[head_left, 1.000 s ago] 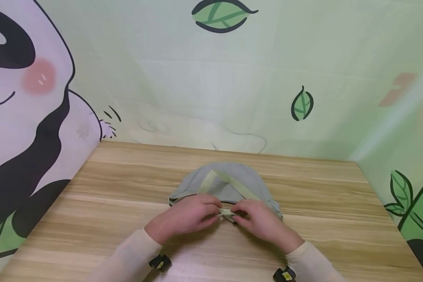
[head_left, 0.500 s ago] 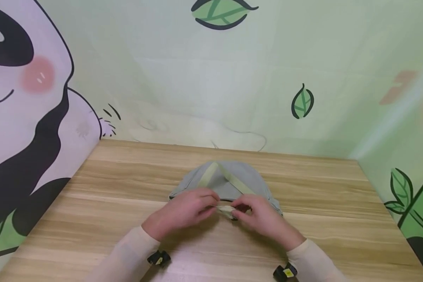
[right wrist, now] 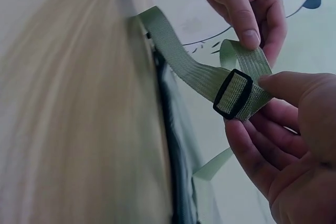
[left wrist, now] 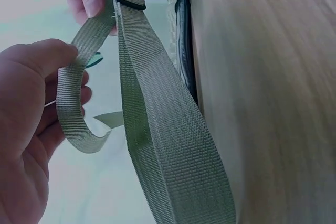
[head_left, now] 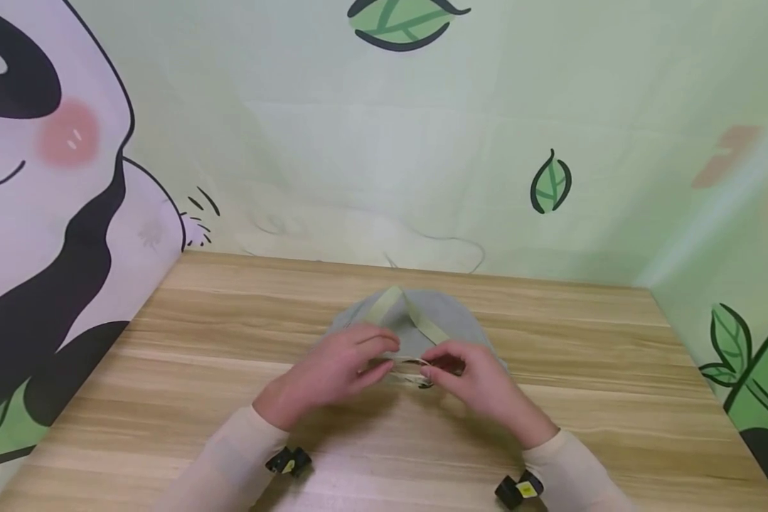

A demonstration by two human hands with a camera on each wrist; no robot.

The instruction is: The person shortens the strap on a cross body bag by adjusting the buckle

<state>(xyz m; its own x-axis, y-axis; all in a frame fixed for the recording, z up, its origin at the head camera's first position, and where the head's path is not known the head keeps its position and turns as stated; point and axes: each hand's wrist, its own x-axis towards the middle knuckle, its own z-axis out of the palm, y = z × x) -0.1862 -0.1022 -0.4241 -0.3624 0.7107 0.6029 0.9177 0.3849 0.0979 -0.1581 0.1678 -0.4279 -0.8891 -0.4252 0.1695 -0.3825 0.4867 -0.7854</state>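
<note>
A grey bag [head_left: 444, 309] with pale green webbing lies in the middle of the head view. My left hand [head_left: 333, 363] pinches a loop of the green strap [left wrist: 71, 108] between thumb and fingers, as the left wrist view shows. Facing it, my right hand [head_left: 473, 373] holds the strap close to a black slider buckle [right wrist: 232, 94]. In the right wrist view the webbing runs through this buckle and folds back in a loop. Both hands are in front of the bag's near edge and hide part of it.
The bag rests on a wood-grain tabletop [head_left: 198, 341]. Behind it rises a pale green backdrop [head_left: 333, 142] printed with leaves and a panda. A dark zip edge [right wrist: 173, 145] of the bag runs along the table in the right wrist view.
Both hands have risen slightly in the head view, toward the bag, taking the strap along. The left thumb and fingers stand farther apart, and a gap shows in the strap between the hands.
</note>
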